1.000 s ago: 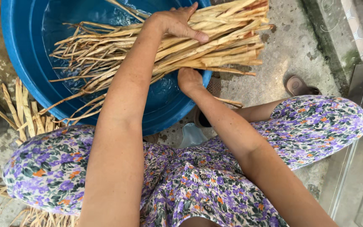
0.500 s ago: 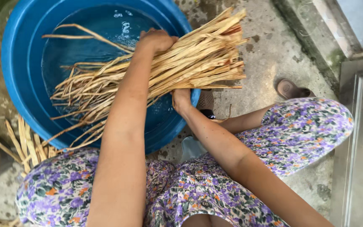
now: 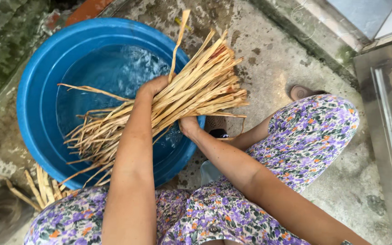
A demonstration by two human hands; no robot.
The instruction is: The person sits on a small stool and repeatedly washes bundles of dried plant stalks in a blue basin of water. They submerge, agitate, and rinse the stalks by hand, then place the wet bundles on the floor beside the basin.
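— Starting at the left edge, what's there?

— A few loose strips (image 3: pixel 41 188) of the same pale, dry fibre lie on the concrete floor (image 3: pixel 277 68), just beside the blue basin (image 3: pixel 37 97). The floor is rough, grey and stained.

— And the basin itself?

— Round, smooth plastic, bright blue, with clear water (image 3: pixel 110 72) in it (the surface is rippled). No label shows on it that I can make out.

— Where is the bundle?

— The bundle of straw-coloured strips (image 3: pixel 196 93) lies slantwise across the basin's right half. Its thin, frayed ends splay out low over the water at the left; its thicker, squarely cut ends stick out past the rim at the upper right. The strips are flat, long and stiff-looking, and one stands up alone above the rest.

— The hands?

— The left hand (image 3: pixel 153 88) is curled over the top of the bundle near its middle, gripping it. The right hand (image 3: pixel 189 126) is under the bundle at the basin's near rim, closed on the strips from below; its fingers are hidden.

— Further right?

— Knees in purple floral cloth (image 3: pixel 314 136), and a brown sandal (image 3: pixel 302 92) on the concrete. At the far right runs a grey metal edge (image 3: pixel 386 104).
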